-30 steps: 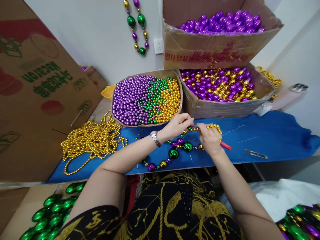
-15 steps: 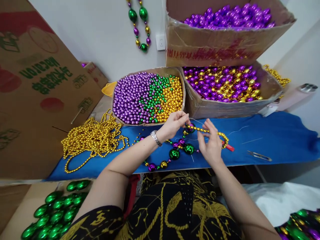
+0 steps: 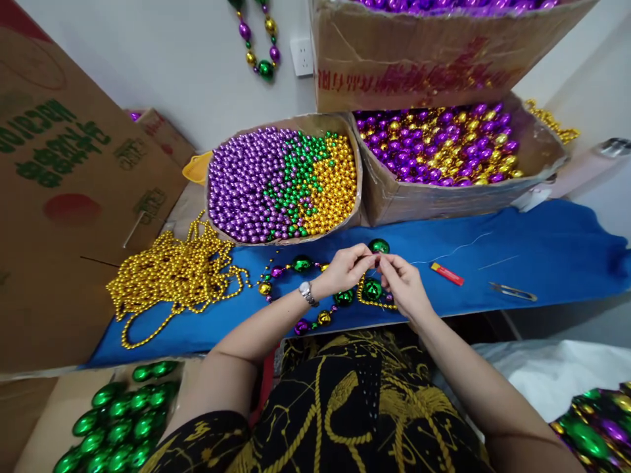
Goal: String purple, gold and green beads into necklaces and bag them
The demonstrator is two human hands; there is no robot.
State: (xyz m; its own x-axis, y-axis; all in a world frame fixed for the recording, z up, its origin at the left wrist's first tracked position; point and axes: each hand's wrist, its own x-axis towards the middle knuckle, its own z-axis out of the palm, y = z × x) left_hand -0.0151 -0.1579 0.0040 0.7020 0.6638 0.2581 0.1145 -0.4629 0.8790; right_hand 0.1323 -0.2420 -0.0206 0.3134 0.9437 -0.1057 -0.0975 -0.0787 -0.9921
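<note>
My left hand [image 3: 349, 268], a watch [image 3: 307, 293] on its wrist, and my right hand [image 3: 401, 281] meet fingertip to fingertip over the blue cloth. Both are closed in a pinch on the end of a gold bead strand [image 3: 361, 294], which loops down below them. Their exact grip point is hidden by the fingers. Around and under the hands lies a necklace of green, purple and gold beads, with large green beads [image 3: 378, 246] and a purple bead [image 3: 301, 326] showing. Thin white thread [image 3: 456, 251] trails to the right.
Right of my hands lie a red lighter [image 3: 447, 274] and thread snips [image 3: 513, 292]. A pile of gold bead strands [image 3: 170, 279] sits left. Behind stand a carton [image 3: 359, 197] of small beads and another box [image 3: 444, 202] of purple and gold beads. A large carton [image 3: 54, 263] borders the left.
My right hand has closed and moved left to meet my left hand. The gold strand, previously stretched over the right hand, now hangs below both. The lighter is uncovered; the view has shifted.
</note>
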